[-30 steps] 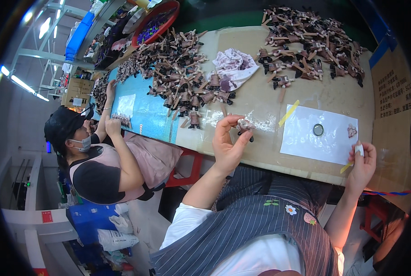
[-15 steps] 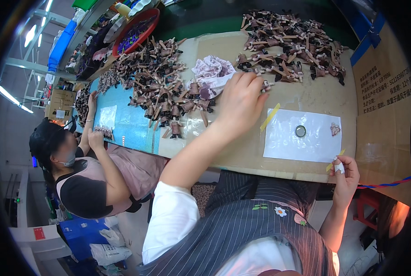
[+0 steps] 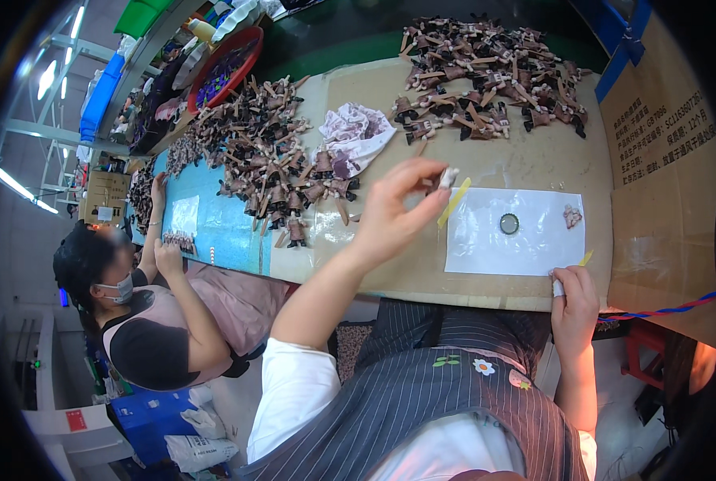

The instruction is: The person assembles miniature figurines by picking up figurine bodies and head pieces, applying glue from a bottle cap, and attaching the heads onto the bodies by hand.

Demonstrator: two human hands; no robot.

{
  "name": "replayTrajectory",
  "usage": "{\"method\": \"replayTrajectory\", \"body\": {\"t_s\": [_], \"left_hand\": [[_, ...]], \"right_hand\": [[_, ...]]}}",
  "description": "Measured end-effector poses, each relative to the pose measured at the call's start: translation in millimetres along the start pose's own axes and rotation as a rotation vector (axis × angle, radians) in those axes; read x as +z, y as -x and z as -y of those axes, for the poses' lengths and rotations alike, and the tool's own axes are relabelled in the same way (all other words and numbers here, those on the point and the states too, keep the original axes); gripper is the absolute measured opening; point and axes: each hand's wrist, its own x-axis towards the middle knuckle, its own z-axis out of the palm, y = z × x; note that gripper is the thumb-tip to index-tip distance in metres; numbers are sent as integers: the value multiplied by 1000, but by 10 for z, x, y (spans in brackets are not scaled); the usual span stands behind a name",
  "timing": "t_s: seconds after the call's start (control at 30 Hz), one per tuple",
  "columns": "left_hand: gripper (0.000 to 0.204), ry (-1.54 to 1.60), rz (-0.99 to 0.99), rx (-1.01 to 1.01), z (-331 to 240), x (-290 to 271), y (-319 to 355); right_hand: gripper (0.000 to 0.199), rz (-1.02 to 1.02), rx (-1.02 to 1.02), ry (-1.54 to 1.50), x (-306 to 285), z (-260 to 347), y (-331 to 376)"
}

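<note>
My left hand point(image 3: 402, 210) is raised over the table, thumb and fingertips pinched on a small figurine point(image 3: 449, 177) with a pale end showing. The fingers partly cover the rest of it. By the near right corner of a white paper sheet point(image 3: 486, 252), my right hand point(image 3: 576, 301) is closed at the table edge, a white wrap point(image 3: 558, 287) on one finger. What it pinches, if anything, is hidden. On the sheet lie a round dark-rimmed bottle cap point(image 3: 509, 224) and, to its right, several tiny pinkish pieces point(image 3: 572, 216) in a cluster.
Brown-and-black figurines with flat wooden sticks form a far-right pile point(image 3: 494, 76) and a left pile point(image 3: 274, 152). Between them lies a stained white cloth point(image 3: 354, 136). A red basin point(image 3: 228, 68) stands far left. Cardboard point(image 3: 662, 200) borders the right. A co-worker point(image 3: 165, 321) works at left.
My left hand has drawn back from the far pile toward the paper, carrying the figurine. My right hand has moved left and turned, down to the paper's near right corner.
</note>
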Motion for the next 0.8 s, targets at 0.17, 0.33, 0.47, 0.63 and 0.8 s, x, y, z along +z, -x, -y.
{"method": "replayTrajectory", "body": {"t_s": [0.17, 0.33, 0.47, 0.63, 0.8], "left_hand": [[32, 786, 4, -291, -219, 35, 567], [34, 375, -1, -267, -220, 189, 697], [29, 220, -3, -251, -281, 233, 753], [27, 694, 59, -406, -239, 238, 831], [30, 1156, 115, -594, -161, 243, 865]], "right_hand": [[30, 64, 15, -39, -86, 53, 7], [24, 46, 111, -338, 24, 138, -105], [23, 9, 42, -364, 99, 292, -279], [28, 3, -136, -209, 273, 327, -545], [29, 35, -213, 8, 353, 310, -658]]}}
